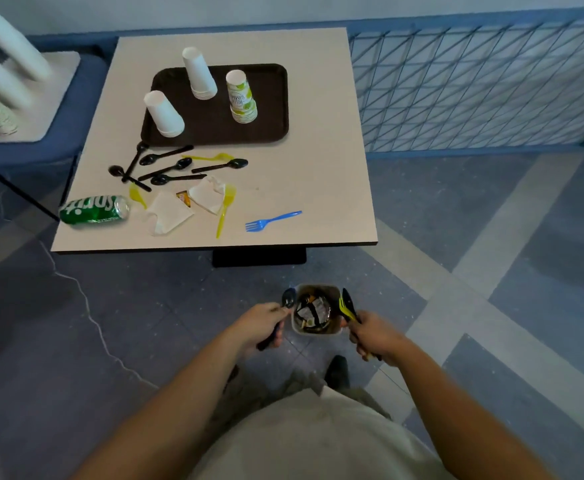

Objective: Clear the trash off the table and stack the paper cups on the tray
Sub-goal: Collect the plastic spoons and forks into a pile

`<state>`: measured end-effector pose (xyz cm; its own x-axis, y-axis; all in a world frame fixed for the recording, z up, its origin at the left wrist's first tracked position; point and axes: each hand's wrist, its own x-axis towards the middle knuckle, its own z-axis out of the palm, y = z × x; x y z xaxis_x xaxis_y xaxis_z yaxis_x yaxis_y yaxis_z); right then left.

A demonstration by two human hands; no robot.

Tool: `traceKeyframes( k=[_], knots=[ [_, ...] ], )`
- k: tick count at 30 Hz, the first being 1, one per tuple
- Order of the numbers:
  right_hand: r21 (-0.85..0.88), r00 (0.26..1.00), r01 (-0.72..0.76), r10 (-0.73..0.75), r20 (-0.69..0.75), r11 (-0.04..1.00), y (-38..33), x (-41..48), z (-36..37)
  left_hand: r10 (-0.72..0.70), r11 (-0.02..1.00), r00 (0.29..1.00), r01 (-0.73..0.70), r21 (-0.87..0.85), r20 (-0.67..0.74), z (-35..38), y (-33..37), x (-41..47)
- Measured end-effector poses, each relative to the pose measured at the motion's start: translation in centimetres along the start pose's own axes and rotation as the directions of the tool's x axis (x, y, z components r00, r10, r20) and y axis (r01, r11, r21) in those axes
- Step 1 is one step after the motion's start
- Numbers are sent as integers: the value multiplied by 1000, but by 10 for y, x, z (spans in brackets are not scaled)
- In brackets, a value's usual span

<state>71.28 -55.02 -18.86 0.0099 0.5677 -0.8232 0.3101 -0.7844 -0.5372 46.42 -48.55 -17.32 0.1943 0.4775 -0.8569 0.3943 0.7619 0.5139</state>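
Bin point(318, 286): sat between my hands, just ahead.
Left hand point(266, 323): clamped on spoon point(288, 299), long axis toward bin.
Right hand point(373, 336): clamped on cutlery point(347, 306), equally near.

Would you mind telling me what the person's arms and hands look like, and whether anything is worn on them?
The left hand and right hand are bare: no gloves, and no rings, watch or bands that I can see. The left forearm and right forearm are uncovered, with no sleeve in view. A light, off-white top covers the torso between them.
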Motion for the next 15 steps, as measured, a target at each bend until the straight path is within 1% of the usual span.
traceKeyframes(
  k=[2,4,6,8,10,13,15],
  knots=[
    [-58,1000,-31,31,-1,998,10,9,-15,-8,998,999,10,65,-35,19,-3,7],
    [-56,996,-90,90,2,994,18,19,-25,-40,990,993,54,129,-111,34,-5,16],
    [15,987,-157,157,23,987,24,29,-30,-115,989,980,129,74,-164,47,-5,23],
    [72,976,-216,215,33,974,30,45,-30,-147,989,975,150,3,-165,57,-3,30],
    [53,969,-245,245,23,968,38,66,-25,-152,988,976,154,-1,-155,63,-1,40],
    [-29,967,-254,255,6,967,50,102,-15,-137,987,983,146,71,-119,67,-4,70],
    [-77,967,-254,254,-13,964,59,128,-9,-138,980,983,153,127,-121,66,-11,98]
  ],
)
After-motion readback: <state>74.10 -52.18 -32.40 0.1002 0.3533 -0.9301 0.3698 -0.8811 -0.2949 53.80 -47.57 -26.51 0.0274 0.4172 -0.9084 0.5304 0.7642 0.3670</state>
